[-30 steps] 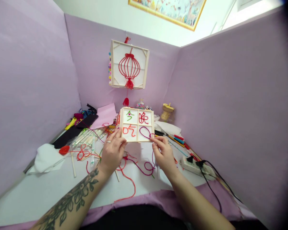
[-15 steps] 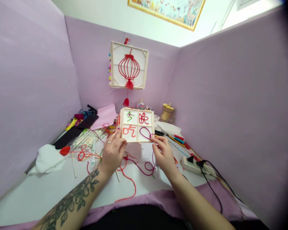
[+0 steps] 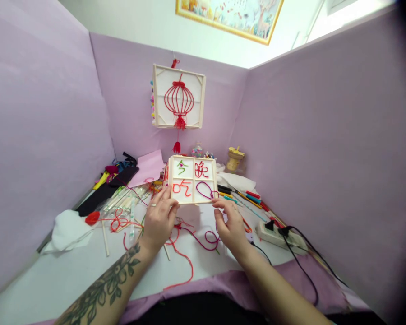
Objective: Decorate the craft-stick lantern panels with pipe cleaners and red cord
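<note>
A small wooden frame panel (image 3: pixel 191 179) with four white panes stands upright at the table's middle; three panes carry cord characters in green and red. My left hand (image 3: pixel 159 215) grips the frame's lower left edge, fingers closed on it. My right hand (image 3: pixel 228 222) is at the lower right corner, its fingertips pinching a purple cord (image 3: pixel 208 189) that loops over the fourth pane and trails down onto the table.
A finished lantern panel (image 3: pixel 178 96) hangs on the back wall. Red cords (image 3: pixel 181 257), wooden sticks (image 3: pixel 104 234), white cloth (image 3: pixel 67 228) and dark fabric lie left. Pens (image 3: pixel 250 195), a wooden spool (image 3: pixel 236 158) and a power strip (image 3: pixel 279 232) with black cables sit right.
The view has tipped slightly downward. My right hand has dropped a little below the frame's corner, still on the purple cord. The frame and left hand hold steady.
</note>
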The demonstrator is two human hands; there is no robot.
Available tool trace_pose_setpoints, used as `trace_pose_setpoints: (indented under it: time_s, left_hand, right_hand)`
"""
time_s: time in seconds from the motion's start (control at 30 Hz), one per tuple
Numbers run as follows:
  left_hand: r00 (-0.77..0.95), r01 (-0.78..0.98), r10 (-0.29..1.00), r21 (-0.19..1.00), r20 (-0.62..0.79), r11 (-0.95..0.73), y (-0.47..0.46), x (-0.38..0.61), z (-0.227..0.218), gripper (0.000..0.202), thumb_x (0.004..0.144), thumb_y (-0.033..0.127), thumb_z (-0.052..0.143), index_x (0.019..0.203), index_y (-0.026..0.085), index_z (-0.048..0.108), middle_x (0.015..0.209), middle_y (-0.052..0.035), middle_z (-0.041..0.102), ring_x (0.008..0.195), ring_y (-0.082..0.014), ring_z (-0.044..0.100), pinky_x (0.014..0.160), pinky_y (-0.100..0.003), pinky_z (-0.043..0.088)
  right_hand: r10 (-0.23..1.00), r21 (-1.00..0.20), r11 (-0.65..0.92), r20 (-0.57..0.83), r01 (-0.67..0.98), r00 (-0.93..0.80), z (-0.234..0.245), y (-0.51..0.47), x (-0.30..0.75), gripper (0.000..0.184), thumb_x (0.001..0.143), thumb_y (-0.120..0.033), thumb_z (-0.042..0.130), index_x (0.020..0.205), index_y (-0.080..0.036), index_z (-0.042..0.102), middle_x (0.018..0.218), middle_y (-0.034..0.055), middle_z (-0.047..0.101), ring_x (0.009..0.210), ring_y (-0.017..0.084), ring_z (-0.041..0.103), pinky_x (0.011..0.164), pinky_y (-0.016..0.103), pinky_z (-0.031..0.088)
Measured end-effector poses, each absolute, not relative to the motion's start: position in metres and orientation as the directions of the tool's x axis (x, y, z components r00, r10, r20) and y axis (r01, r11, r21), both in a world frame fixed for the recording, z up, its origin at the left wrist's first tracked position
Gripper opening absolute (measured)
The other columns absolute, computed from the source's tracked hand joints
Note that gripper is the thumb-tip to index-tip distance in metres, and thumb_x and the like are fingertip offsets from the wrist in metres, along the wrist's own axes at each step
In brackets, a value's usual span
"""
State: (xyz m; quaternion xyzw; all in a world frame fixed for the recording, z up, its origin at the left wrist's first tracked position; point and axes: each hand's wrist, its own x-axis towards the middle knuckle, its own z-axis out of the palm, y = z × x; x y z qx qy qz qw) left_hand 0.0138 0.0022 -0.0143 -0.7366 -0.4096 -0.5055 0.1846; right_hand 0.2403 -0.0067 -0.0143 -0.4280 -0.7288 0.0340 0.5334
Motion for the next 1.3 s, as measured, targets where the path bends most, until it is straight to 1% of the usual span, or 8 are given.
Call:
trace_pose_setpoints:
  time_s: [0.1, 0.3, 0.47, 0.77, 0.97, 1.03, 1.13, 1.3]
  left_hand:
    - [0.157, 0.802, 0.423, 0.135, 0.893, -0.583, 0.002, 0.014, -0.015, 0.012, 0.087, 0.013, 0.058, 0.097, 0.019, 0.055, 0.136, -0.0154, 0.056, 0.131, -0.0265, 0.048, 0.103, -0.046, 0.046]
    - [0.149, 0.795, 0.447, 0.162, 0.882, -0.585, 0.003, 0.014, -0.017, 0.011, 0.089, 0.016, 0.056, 0.098, 0.021, 0.056, 0.138, -0.0131, 0.055, 0.132, -0.0260, 0.048, 0.103, -0.048, 0.046]
    - [0.148, 0.795, 0.459, 0.171, 0.876, -0.583, 0.003, 0.014, -0.017, 0.012, 0.089, 0.016, 0.056, 0.099, 0.021, 0.056, 0.139, -0.0125, 0.054, 0.132, -0.0262, 0.047, 0.103, -0.048, 0.046]
    - [0.150, 0.787, 0.449, 0.168, 0.881, -0.593, 0.002, 0.014, -0.016, 0.012, 0.088, 0.015, 0.058, 0.098, 0.021, 0.055, 0.138, -0.0135, 0.054, 0.132, -0.0257, 0.047, 0.104, -0.047, 0.045]
    - [0.160, 0.780, 0.437, 0.158, 0.885, -0.605, 0.000, 0.015, -0.014, 0.012, 0.088, 0.014, 0.058, 0.098, 0.020, 0.055, 0.137, -0.0132, 0.055, 0.132, -0.0255, 0.047, 0.104, -0.047, 0.046]
    - [0.160, 0.779, 0.436, 0.158, 0.885, -0.607, 0.000, 0.015, -0.014, 0.012, 0.088, 0.014, 0.058, 0.098, 0.021, 0.055, 0.138, -0.0130, 0.055, 0.132, -0.0254, 0.047, 0.104, -0.047, 0.046]
    - [0.158, 0.779, 0.431, 0.156, 0.888, -0.607, 0.001, 0.015, -0.014, 0.012, 0.088, 0.014, 0.058, 0.097, 0.020, 0.056, 0.138, -0.0135, 0.055, 0.132, -0.0256, 0.047, 0.105, -0.047, 0.045]
    - [0.161, 0.783, 0.423, 0.146, 0.892, -0.605, 0.002, 0.014, -0.014, 0.013, 0.087, 0.014, 0.059, 0.098, 0.019, 0.056, 0.137, -0.0152, 0.055, 0.131, -0.0263, 0.048, 0.105, -0.047, 0.044]
  right_hand:
    - [0.670, -0.519, 0.635, 0.738, 0.573, -0.074, -0.016, -0.006, 0.242, 0.015, 0.088, -0.015, 0.047, 0.096, -0.023, 0.057, 0.106, 0.0076, 0.066, 0.104, 0.023, 0.057, 0.089, 0.041, 0.047]
    - [0.664, -0.583, 0.582, 0.743, 0.567, 0.082, -0.013, 0.000, 0.248, 0.018, 0.089, -0.021, 0.050, 0.099, -0.022, 0.065, 0.103, 0.0089, 0.060, 0.100, 0.022, 0.057, 0.084, 0.039, 0.050]
    - [0.639, -0.560, 0.598, 0.765, 0.573, 0.081, -0.011, 0.007, 0.244, 0.021, 0.089, -0.023, 0.054, 0.097, -0.024, 0.073, 0.104, 0.0086, 0.058, 0.097, 0.020, 0.059, 0.086, 0.038, 0.051]
    - [0.662, -0.584, 0.591, 0.745, 0.557, 0.079, -0.017, 0.009, 0.238, 0.022, 0.088, -0.023, 0.054, 0.095, -0.023, 0.075, 0.105, 0.0097, 0.058, 0.097, 0.021, 0.060, 0.088, 0.040, 0.051]
    - [0.678, -0.613, 0.573, 0.727, 0.543, 0.106, -0.015, 0.009, 0.239, 0.022, 0.089, -0.024, 0.052, 0.096, -0.021, 0.072, 0.106, 0.0103, 0.060, 0.101, 0.022, 0.059, 0.090, 0.040, 0.050]
    - [0.706, -0.673, 0.550, 0.691, 0.495, 0.154, -0.013, 0.007, 0.241, 0.020, 0.089, -0.025, 0.051, 0.097, -0.020, 0.069, 0.106, 0.0102, 0.059, 0.100, 0.021, 0.059, 0.084, 0.037, 0.052]
    - [0.722, -0.744, 0.490, 0.638, 0.455, 0.266, -0.012, 0.004, 0.244, 0.014, 0.088, -0.027, 0.052, 0.094, -0.019, 0.061, 0.099, 0.0085, 0.058, 0.092, 0.019, 0.057, 0.073, 0.031, 0.053]
    - [0.759, -0.701, 0.448, 0.626, 0.554, 0.178, -0.019, 0.004, 0.246, 0.010, 0.085, -0.028, 0.052, 0.088, -0.019, 0.055, 0.091, 0.0057, 0.057, 0.082, 0.018, 0.055, 0.069, 0.031, 0.050]
